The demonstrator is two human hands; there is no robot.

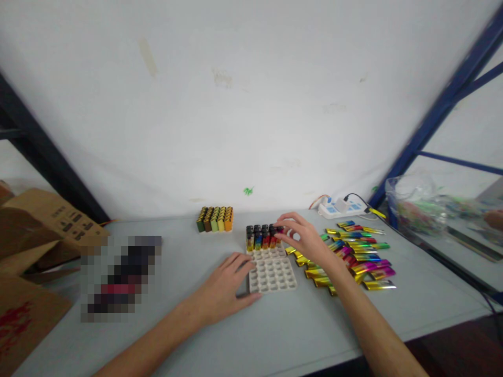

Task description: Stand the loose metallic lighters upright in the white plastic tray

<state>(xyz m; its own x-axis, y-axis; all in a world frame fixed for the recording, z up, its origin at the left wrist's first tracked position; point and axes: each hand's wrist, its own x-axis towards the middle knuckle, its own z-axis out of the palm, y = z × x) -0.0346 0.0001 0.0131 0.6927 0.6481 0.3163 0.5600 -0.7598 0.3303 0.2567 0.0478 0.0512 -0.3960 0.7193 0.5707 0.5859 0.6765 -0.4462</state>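
A white plastic tray with rows of square pockets lies in front of me. Black-topped lighters with shiny coloured bodies stand upright in its far rows. At the tray's left edge, my left hand rests with fingers and thumb apart. My right hand reaches over the far right corner, its fingertips closed around the top of a lighter at the row's end. Right of the tray lie many loose metallic lighter sleeves in gold, blue, pink and green.
A block of upright green, brown and yellow lighters stands at the back. A power strip with plugs sits by the wall. Cardboard boxes and a blurred-out object are on the left; a clear plastic bag is at right.
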